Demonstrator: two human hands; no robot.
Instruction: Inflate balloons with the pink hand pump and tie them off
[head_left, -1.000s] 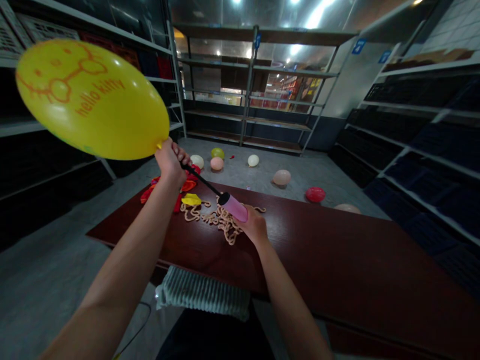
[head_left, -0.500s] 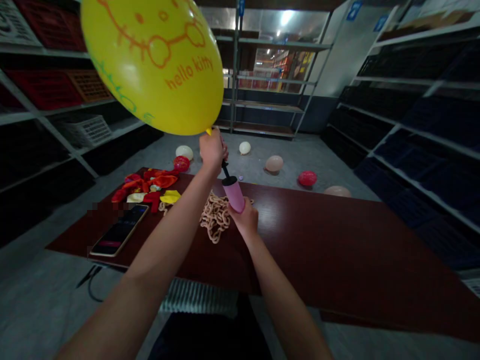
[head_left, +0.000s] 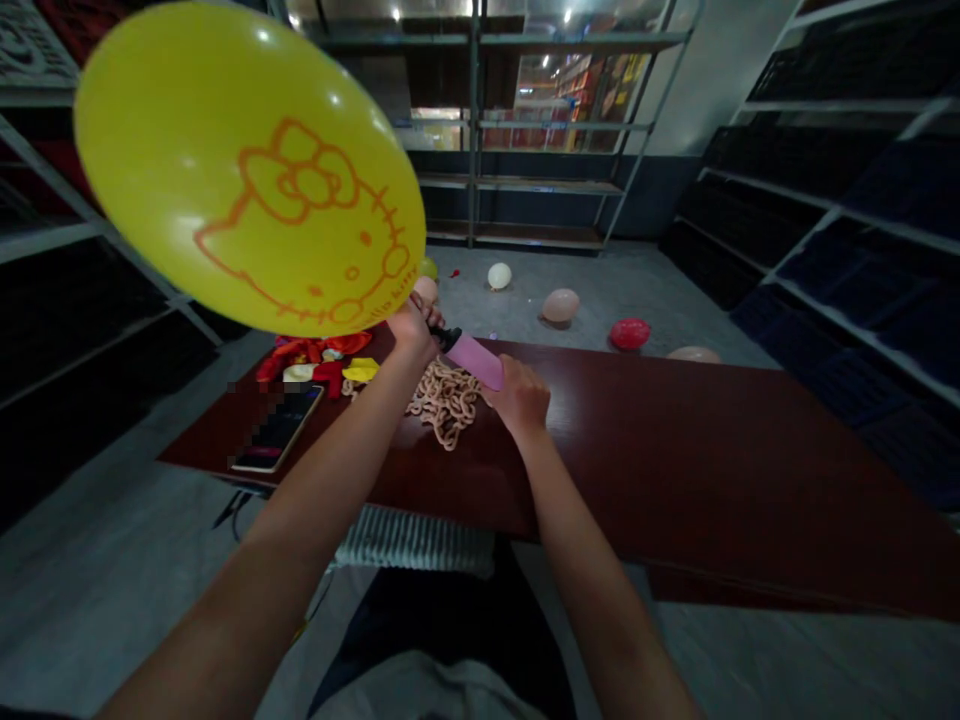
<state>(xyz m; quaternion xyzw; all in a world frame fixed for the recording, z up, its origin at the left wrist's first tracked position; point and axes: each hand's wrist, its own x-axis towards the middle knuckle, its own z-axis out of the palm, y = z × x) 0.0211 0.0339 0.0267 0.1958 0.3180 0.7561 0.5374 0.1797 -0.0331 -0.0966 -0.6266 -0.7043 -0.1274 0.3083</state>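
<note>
A large yellow balloon (head_left: 255, 180) with an orange cat drawing hangs at the upper left. Its neck end meets my left hand (head_left: 411, 325), whose fingers are closed round the neck and the black end of a hand pump. The pink barrel of the pump (head_left: 476, 361) points down to the right, and my right hand (head_left: 523, 395) is wrapped round its far end. Below the pump a heap of beige chain links (head_left: 448, 405) lies on the dark red-brown table (head_left: 675, 440).
Red and orange deflated balloons (head_left: 289, 358), a yellow one (head_left: 361, 371) and a phone (head_left: 279, 430) lie at the table's left. Several inflated balloons, one red (head_left: 630, 334) and one white (head_left: 499, 276), rest on the floor beyond. Shelves (head_left: 547, 185) stand behind and at both sides.
The balloon has swung down and left, turning its cat drawing into view. The pump is closer to horizontal and its black rod no longer shows extended; my hands are closer together. The view has shifted.
</note>
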